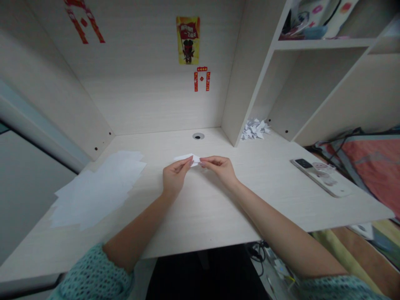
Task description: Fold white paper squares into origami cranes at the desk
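A small folded piece of white paper [195,160] is pinched between my two hands above the middle of the desk. My left hand [175,174] grips its left part between thumb and fingers. At its right end, my right hand [220,167] pinches it with thumb and forefinger. Part of the paper is covered by my fingertips, so its full shape does not show. Over to the left, a spread stack of white paper sheets [103,189] lies on the desk.
Many small folded white paper pieces [255,128] are heaped under the shelf at the back right. A phone [321,177] lies on the desk [200,216] at right. A round cable hole [198,136] sits near the back wall. An upright panel [250,71] stands right of it.
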{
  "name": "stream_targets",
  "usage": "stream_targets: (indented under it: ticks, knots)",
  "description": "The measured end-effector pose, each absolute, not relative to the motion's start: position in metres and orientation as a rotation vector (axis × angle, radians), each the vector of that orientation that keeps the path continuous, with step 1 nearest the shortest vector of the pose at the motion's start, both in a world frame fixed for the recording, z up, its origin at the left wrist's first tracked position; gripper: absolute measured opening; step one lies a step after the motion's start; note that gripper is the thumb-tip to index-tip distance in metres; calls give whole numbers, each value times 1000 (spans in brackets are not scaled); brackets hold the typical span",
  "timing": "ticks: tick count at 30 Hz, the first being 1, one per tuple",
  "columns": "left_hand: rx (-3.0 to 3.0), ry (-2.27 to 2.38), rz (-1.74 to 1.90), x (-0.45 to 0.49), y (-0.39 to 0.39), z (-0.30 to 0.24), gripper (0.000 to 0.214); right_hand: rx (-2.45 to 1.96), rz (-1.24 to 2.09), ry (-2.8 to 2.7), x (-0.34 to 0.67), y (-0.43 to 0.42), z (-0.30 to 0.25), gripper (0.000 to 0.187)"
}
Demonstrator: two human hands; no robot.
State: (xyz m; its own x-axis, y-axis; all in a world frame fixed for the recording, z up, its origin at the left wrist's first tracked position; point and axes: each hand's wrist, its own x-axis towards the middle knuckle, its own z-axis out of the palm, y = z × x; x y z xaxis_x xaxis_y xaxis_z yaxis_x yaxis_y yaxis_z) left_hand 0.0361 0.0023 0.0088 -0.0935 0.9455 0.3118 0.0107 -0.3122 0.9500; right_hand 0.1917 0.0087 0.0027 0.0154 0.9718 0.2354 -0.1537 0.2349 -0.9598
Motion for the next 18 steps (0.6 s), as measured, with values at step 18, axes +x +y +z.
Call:
stream_targets:
  ticks: [18]
  knots:
    - [1338, 1024, 1533, 37, 2, 6, 23, -902, 1174, -1173, 192, 11, 0, 19]
